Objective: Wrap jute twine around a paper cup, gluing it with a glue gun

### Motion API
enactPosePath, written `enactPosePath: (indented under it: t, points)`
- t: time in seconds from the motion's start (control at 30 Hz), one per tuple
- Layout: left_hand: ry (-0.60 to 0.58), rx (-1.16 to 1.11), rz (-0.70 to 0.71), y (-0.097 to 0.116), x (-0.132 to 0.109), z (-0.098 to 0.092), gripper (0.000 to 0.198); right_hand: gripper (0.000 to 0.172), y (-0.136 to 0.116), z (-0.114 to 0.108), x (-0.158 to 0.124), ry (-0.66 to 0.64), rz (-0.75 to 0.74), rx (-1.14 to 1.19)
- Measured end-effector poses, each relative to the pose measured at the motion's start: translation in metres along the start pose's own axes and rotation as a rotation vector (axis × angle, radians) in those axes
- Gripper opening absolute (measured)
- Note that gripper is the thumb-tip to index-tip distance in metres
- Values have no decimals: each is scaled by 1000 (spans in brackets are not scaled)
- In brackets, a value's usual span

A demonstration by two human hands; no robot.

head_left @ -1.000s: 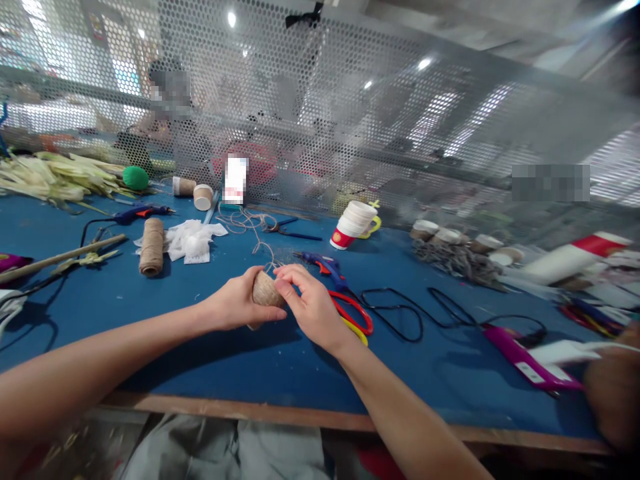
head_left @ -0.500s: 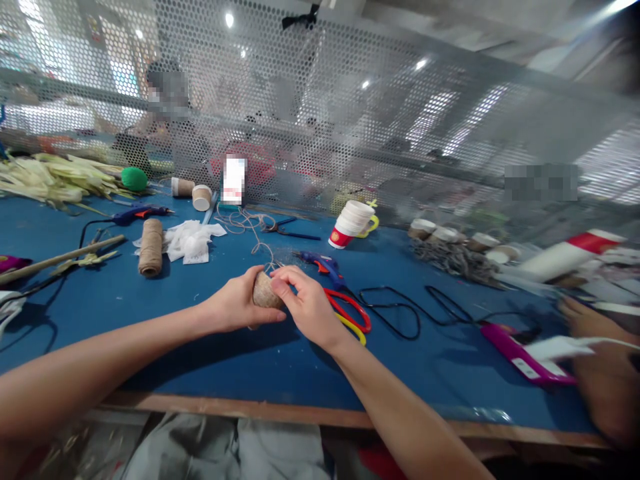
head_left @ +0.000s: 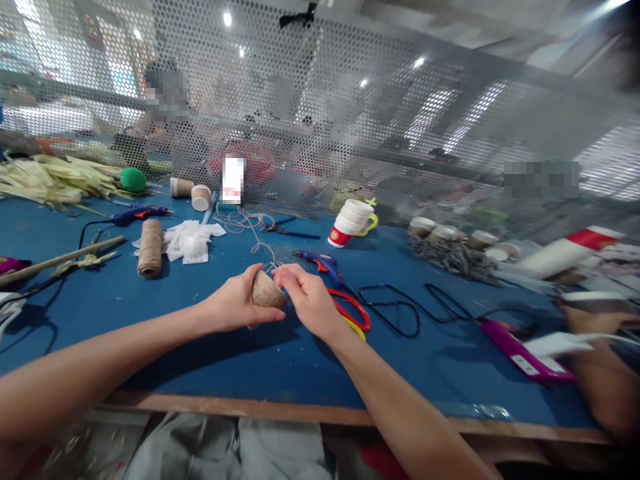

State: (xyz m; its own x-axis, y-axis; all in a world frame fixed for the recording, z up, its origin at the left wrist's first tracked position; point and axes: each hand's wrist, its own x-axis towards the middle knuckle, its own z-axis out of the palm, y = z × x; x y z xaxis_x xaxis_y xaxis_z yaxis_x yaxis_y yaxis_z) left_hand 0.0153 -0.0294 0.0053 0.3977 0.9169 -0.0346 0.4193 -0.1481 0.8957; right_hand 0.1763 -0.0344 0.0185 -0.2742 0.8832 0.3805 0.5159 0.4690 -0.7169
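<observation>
My left hand [head_left: 239, 299] is closed around a small rounded form wound with brown twine [head_left: 267, 291], probably a cup; its base is hidden by my palm. At its right upper edge my right hand [head_left: 306, 293] pinches, fingertips together, on the twine strand [head_left: 270, 257]. That strand trails from the fingers back across the table in loose loops. Under my right wrist lie scissors with red and yellow handles [head_left: 356, 308]. A blue glue gun [head_left: 323, 263] rests just beyond my right hand.
A twine spool [head_left: 151, 248] and crumpled white material [head_left: 193, 240] stand left. Stacked paper cups [head_left: 348, 223], pliers [head_left: 290, 230] and a lit phone [head_left: 233, 180] are farther back. Right, a black cord runs near a purple power strip [head_left: 525, 353] and another person's arm [head_left: 600, 360].
My right hand has shifted slightly right, away from the wrapped form, baring more of its side. My left hand keeps its hold. At far right, the other person's hand now has a cup-like object.
</observation>
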Motion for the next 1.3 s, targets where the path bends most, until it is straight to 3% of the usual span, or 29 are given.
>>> enactPosePath:
  t: [0.1, 0.2, 0.33, 0.4, 0.5, 0.53, 0.6, 0.7, 0.83, 0.93, 1.13, 1.2, 1.3]
  points:
    - [45, -43, 20, -4, 4, -1, 87, 33, 0, -6, 0, -3, 3, 38]
    - [-49, -133, 40, -7, 6, -1, 72, 23, -3, -5, -1, -24, -67, -11]
    - [-122, -298, 14, -3, 6, -1, 63, 28, -4, -9, 2, 54, -86, 0]
    - [-110, -397, -9, -2, 6, -4, 60, 33, 3, -24, 8, 186, 5, -60]
    - [-77, -591, -23, 0, 8, -9, 54, 41, 27, -57, 24, 329, 277, -453]
    - [-63, -660, -23, 0, 8, -11, 53, 37, 36, -67, 29, 272, 391, -632]
    - [-34, -775, -19, 1, 10, -16, 50, 26, 53, -83, 37, 207, 483, -724]
    - [21, -871, 13, 3, 13, -25, 45, 19, 64, -86, 40, 19, 530, -770]
    - [135, -961, 47, 3, 18, -38, 35, 16, 48, -69, 25, -283, 490, -796]
    - [198, -993, 14, 1, 22, -41, 34, 26, 28, -58, 8, -421, 490, -850]
    - [113, -1006, -49, -5, 25, -36, 36, 56, 20, -51, -12, -438, 515, -947]
    - [100, -1010, -43, -7, 26, -36, 36, 56, 24, -53, -16, -380, 537, -826]
    - [89, -1036, -43, -8, 27, -38, 36, 50, 28, -57, -26, -211, 585, -459]
